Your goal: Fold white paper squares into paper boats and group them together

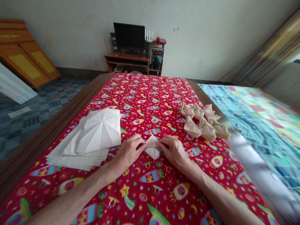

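Observation:
Between my hands, a small folded piece of white paper rests on the patterned red cloth, its lower end tapering to a point. My left hand pinches its left corner between thumb and fingers. On the opposite corner, my right hand is closed in a similar pinch. To the left lies a loose stack of creased white paper sheets, with fold lines fanning out on the top one. Several folded paper shapes stand in two rows at the right, stacked and pointed.
The red cloth covers a table with a brown wooden edge. A bed with a blue checked cover stands along the right. Beyond the table's far end are a desk, a dark monitor and a red telephone.

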The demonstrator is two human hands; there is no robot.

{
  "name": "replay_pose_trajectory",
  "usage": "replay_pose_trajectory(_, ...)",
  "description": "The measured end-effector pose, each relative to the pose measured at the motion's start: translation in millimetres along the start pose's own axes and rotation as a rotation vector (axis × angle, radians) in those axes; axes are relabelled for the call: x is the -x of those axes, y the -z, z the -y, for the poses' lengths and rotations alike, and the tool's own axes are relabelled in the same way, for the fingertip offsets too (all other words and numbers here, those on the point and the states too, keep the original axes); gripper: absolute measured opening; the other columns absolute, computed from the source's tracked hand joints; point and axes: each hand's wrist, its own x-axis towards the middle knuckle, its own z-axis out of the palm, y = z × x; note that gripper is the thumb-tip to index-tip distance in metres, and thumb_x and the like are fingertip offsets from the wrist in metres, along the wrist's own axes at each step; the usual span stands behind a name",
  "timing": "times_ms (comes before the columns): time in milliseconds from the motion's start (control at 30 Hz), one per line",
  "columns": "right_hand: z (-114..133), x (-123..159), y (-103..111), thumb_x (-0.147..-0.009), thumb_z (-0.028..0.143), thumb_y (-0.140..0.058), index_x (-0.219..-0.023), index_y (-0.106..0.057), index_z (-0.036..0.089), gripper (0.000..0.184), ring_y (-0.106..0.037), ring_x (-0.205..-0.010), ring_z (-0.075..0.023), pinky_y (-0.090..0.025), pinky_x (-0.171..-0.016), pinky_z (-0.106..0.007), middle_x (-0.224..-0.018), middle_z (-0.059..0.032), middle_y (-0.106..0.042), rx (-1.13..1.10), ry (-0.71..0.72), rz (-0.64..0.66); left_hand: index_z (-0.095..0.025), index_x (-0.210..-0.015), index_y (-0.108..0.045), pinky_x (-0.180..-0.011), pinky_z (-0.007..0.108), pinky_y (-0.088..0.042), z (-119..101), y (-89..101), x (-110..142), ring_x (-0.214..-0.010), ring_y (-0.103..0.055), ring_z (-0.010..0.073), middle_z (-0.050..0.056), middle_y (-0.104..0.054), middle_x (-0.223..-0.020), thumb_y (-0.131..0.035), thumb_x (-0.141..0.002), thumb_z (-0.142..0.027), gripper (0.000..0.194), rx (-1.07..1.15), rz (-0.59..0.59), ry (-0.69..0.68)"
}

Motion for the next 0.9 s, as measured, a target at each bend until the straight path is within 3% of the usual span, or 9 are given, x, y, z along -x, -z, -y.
replay_pose_trajectory(167,3.3,-2.2,0.3,-0.089,0.032,-0.056,-0.076,-0.065,0.019,0.02,-0.055,-0.062,-0.0113,-0.037,-0.058,-0.021,-0.071,-0.0002,-0.064,0.024,-0.099,-0.033,-0.017,-0.075,-0.057,-0.066,0.024,-0.043,-1.6,1.1,-2.5,-0.072,-0.056,0.0136,0.0,-0.054,-0.078,-0.054,-0.09,-0.025,0.017,-0.149,0.038,0.073)
replay_pose_trajectory(333,2.5,-2.4,-1.4,-0.09,0.032,-0.054,-0.074,-0.061,0.018,0.022,-0.054,-0.065,-0.0115,-0.035,-0.061,-0.021,-0.071,-0.0012,-0.062,0.135,-0.051,-0.062,-0.019,-0.075,-0.055,-0.066,0.025,-0.041,-6.5,2.3,-3.4,-0.074,-0.056,0.0146,0.0,-0.055,-0.078,-0.053,-0.091,-0.03,0.02,-0.289,0.042,0.089)
replay_pose_trajectory(633,4.7,-2.9,-4.5,-0.093,0.032,-0.05,-0.072,-0.055,0.018,0.025,-0.05,-0.064,-0.012,-0.032,-0.063,-0.023,-0.07,-0.0009,-0.056,0.296,-0.026,-0.046,-0.019,-0.073,-0.055,-0.062,0.024,-0.04,-6.5,6.1,-10.0,-0.071,-0.056,0.0132,-0.001,-0.053,-0.082,-0.062,-0.085,-0.035,0.021,-0.269,0.049,0.166)
replay_pose_trajectory(900,7.3,-4.6,-5.1,-0.092,0.03,-0.052,-0.072,-0.055,0.018,0.024,-0.05,-0.066,-0.0128,-0.032,-0.063,-0.023,-0.069,-0.0014,-0.056,0.344,-0.025,-0.038,-0.019,-0.076,-0.053,-0.065,0.026,-0.043,-7.2,3.3,-7.7,-0.076,-0.057,0.0159,0.0,-0.056,-0.081,-0.058,-0.088,-0.03,0.016,-0.338,0.04,0.124)
